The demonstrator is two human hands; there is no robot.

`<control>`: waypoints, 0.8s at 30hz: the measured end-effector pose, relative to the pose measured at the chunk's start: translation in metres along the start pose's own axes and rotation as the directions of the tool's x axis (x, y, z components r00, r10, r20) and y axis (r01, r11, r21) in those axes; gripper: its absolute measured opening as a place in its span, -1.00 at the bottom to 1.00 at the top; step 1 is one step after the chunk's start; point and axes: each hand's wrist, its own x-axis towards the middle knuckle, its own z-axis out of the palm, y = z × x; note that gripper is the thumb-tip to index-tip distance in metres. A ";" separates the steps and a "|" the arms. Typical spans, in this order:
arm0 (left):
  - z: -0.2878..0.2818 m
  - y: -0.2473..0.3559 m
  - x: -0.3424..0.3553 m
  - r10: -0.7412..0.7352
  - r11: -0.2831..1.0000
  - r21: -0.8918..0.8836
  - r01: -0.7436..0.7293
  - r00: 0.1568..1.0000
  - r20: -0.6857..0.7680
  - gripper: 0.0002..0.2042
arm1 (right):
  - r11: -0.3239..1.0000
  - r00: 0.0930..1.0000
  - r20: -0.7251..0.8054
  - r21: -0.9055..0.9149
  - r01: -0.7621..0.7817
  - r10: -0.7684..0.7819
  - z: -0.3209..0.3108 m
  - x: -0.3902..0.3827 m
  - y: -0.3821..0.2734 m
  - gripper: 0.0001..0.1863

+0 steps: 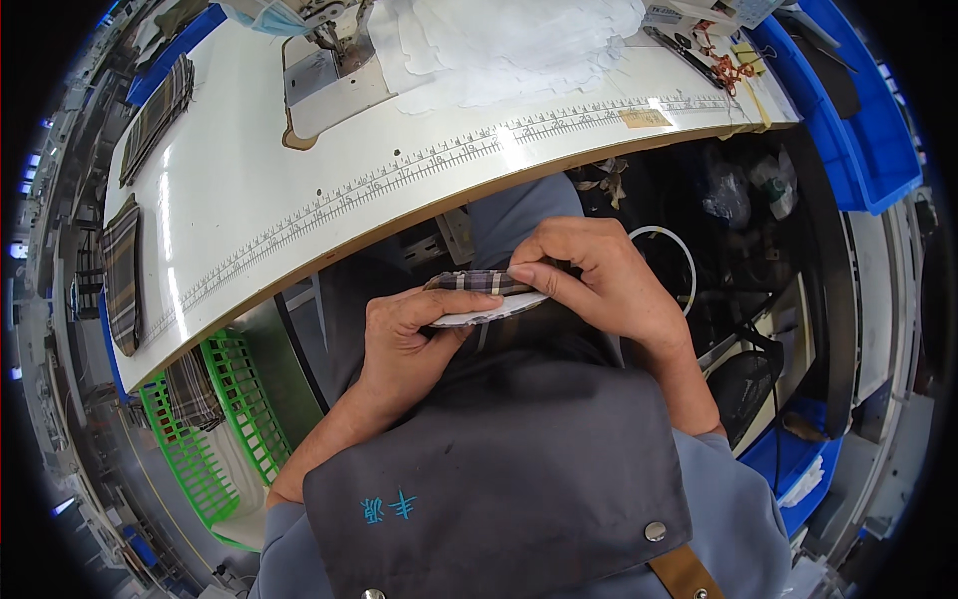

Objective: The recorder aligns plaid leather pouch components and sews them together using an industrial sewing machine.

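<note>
Above my lap, just off the table's front edge, both my hands grip one small plaid fabric piece point(486, 284) with a white backing along its near side. My left hand point(404, 329) pinches its left part, thumb lying along the top of the white layer. At the right end, my right hand point(597, 275) is closed, with thumb and bent forefinger pinching the plaid edge. The other fingers of that hand curl under, and the fabric's underside is hidden.
The white table point(239, 190) bears a printed ruler strip, a sewing machine point(334, 60), white fabric pieces point(509, 40), black snips point(689, 58) and plaid stacks point(122, 275) at left. A green basket point(244, 399) stands below left; blue bins point(868, 130) are at right.
</note>
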 end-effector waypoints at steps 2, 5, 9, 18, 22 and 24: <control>0.000 0.000 0.000 -0.013 1.000 0.009 0.013 1.000 0.010 -0.66 | 0.998 0.999 -0.003 0.049 -0.040 0.040 -0.002 -0.001 0.001 -0.88; 0.001 -0.001 0.001 -0.044 0.998 -0.041 0.045 0.999 0.022 -0.68 | 0.996 0.997 -0.006 0.044 -0.074 0.074 -0.006 -0.003 0.003 -0.88; 0.001 -0.003 0.000 -0.118 0.985 -0.130 0.117 0.993 0.006 -0.73 | 0.985 0.989 0.002 0.091 -0.147 0.147 -0.013 -0.005 0.007 -0.86; 0.006 -0.004 0.000 -0.170 0.931 -0.333 0.149 0.985 -0.037 -0.61 | 0.984 0.992 -0.025 0.133 -0.120 0.125 -0.016 -0.012 0.013 -0.81; 0.009 0.001 0.003 -0.256 0.884 -0.418 0.208 0.965 -0.063 -0.62 | 0.991 0.995 0.057 0.096 -0.090 0.084 -0.015 -0.013 0.007 -0.83; 0.008 -0.005 0.000 -0.274 0.868 -0.450 0.209 0.958 -0.083 -0.69 | 0.994 0.996 0.057 0.088 -0.068 0.063 -0.011 -0.012 0.011 -0.84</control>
